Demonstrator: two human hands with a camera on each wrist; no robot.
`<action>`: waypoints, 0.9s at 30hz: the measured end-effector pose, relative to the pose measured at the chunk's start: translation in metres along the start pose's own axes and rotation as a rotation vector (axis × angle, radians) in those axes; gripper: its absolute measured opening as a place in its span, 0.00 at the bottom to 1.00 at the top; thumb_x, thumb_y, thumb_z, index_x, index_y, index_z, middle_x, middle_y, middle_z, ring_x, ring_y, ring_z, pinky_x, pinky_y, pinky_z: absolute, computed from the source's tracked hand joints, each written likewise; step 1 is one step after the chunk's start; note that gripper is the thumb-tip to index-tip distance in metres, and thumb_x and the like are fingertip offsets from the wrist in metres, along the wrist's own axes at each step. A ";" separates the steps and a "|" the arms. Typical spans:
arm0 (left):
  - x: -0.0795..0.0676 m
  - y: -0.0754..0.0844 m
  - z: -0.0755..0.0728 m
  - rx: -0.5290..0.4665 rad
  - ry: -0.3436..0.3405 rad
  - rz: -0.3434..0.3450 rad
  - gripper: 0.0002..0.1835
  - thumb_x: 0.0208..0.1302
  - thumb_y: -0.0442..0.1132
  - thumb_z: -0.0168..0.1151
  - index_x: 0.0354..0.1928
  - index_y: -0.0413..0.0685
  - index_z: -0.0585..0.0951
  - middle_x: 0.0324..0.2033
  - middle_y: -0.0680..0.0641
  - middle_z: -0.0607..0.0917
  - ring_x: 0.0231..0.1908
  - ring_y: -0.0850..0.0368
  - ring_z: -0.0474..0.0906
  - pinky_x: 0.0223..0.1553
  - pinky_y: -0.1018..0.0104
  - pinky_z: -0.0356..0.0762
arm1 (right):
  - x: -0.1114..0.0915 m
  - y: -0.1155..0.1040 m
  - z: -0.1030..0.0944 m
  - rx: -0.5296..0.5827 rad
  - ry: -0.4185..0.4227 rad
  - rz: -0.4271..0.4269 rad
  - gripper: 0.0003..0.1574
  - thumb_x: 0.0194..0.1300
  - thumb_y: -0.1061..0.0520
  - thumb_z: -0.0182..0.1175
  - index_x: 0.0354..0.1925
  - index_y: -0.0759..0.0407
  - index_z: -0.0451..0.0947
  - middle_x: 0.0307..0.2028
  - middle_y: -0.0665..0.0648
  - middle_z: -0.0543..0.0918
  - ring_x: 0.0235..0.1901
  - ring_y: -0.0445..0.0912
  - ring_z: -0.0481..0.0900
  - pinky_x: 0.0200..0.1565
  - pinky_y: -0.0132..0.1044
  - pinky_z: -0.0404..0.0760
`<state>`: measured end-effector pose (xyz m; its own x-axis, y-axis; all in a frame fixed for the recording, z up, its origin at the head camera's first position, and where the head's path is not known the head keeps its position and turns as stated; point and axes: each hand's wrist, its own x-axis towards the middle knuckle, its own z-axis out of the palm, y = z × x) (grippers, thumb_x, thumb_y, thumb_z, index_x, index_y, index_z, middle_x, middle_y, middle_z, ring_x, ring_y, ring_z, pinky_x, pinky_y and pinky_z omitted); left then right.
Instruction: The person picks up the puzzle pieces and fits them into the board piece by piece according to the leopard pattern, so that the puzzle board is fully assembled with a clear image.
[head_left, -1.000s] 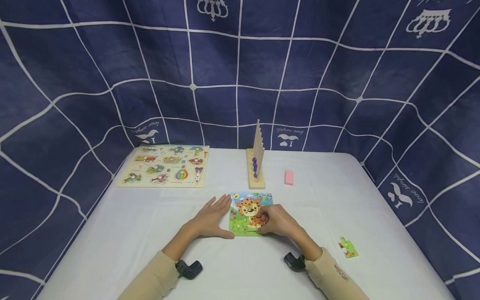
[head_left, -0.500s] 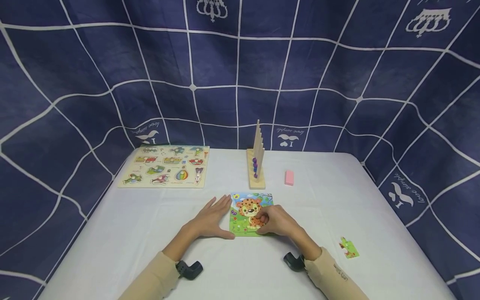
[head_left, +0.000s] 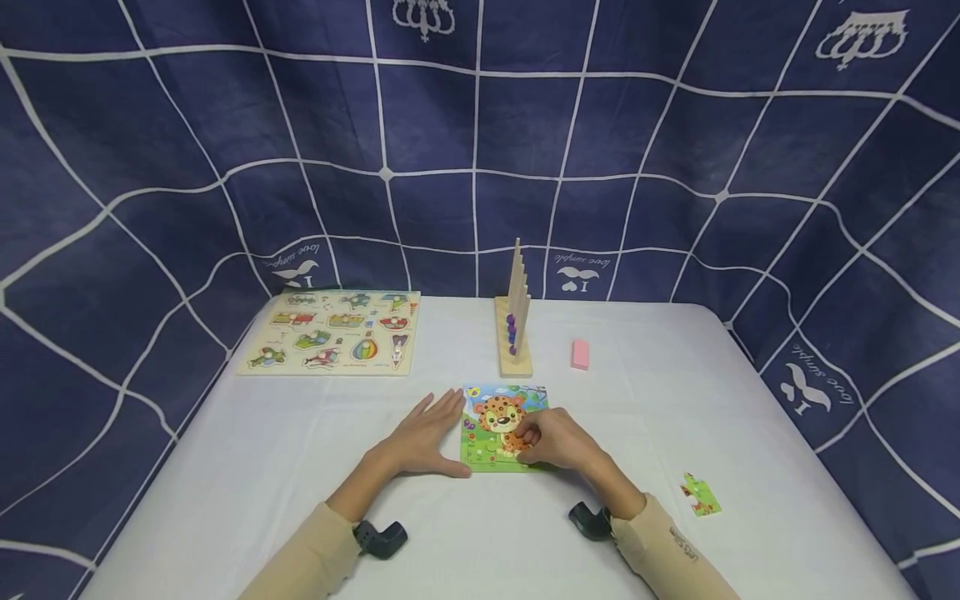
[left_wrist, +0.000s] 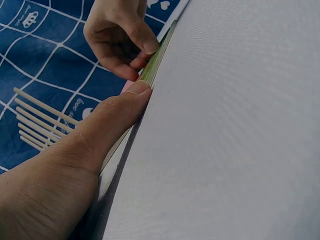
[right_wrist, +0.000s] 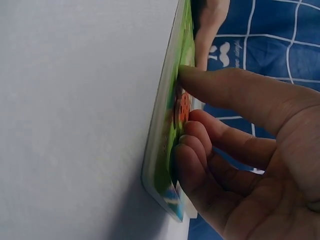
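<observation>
A jigsaw puzzle [head_left: 498, 408] with a spotted leopard cub on green grass lies flat in the middle of the white table. At its left edge my left hand [head_left: 420, 437] rests with spread fingers, and in the left wrist view its thumb [left_wrist: 122, 105] touches the puzzle's side. My right hand [head_left: 562, 442] reaches over the lower right part, thumb and curled fingers pinching a puzzle piece [right_wrist: 183, 106] with orange spotted print, down at the board's surface. The fingers hide part of that piece. One loose puzzle piece [head_left: 702, 495], green with orange, lies to the right.
A wooden peg stand [head_left: 516, 358] with purple and blue beads stands behind the puzzle. Beside it lies a pink block [head_left: 580, 354]. At the back left is a vehicle peg board [head_left: 330, 333]. A blue checked curtain [head_left: 427, 208] hangs behind the table.
Both hands keep almost the same place on the puzzle. The right fingers have shifted very slightly at the piece; nothing else visibly moved.
</observation>
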<state>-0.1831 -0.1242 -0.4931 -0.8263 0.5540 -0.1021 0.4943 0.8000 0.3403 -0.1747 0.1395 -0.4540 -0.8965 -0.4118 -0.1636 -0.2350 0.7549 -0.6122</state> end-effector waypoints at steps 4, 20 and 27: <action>0.000 -0.001 0.001 0.000 0.003 0.000 0.69 0.40 0.82 0.60 0.76 0.42 0.52 0.77 0.46 0.48 0.78 0.53 0.42 0.78 0.49 0.38 | 0.000 0.000 -0.001 -0.009 0.000 -0.005 0.16 0.44 0.60 0.77 0.35 0.56 0.85 0.26 0.46 0.80 0.28 0.40 0.73 0.29 0.28 0.74; 0.001 -0.002 0.001 0.003 -0.008 0.001 0.70 0.40 0.83 0.59 0.76 0.43 0.50 0.77 0.47 0.46 0.78 0.54 0.40 0.78 0.51 0.36 | 0.001 0.000 0.001 0.001 -0.030 -0.058 0.12 0.48 0.59 0.75 0.35 0.55 0.86 0.26 0.46 0.81 0.28 0.40 0.74 0.29 0.28 0.75; 0.002 -0.002 0.001 0.011 -0.008 0.001 0.69 0.40 0.82 0.59 0.76 0.43 0.51 0.77 0.48 0.46 0.78 0.53 0.40 0.78 0.51 0.37 | 0.001 -0.002 0.000 0.001 -0.029 -0.025 0.11 0.47 0.59 0.76 0.33 0.55 0.86 0.24 0.46 0.80 0.27 0.40 0.74 0.27 0.28 0.73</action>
<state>-0.1855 -0.1247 -0.4951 -0.8236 0.5565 -0.1093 0.4981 0.8019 0.3299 -0.1752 0.1374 -0.4531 -0.8789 -0.4455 -0.1703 -0.2572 0.7434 -0.6174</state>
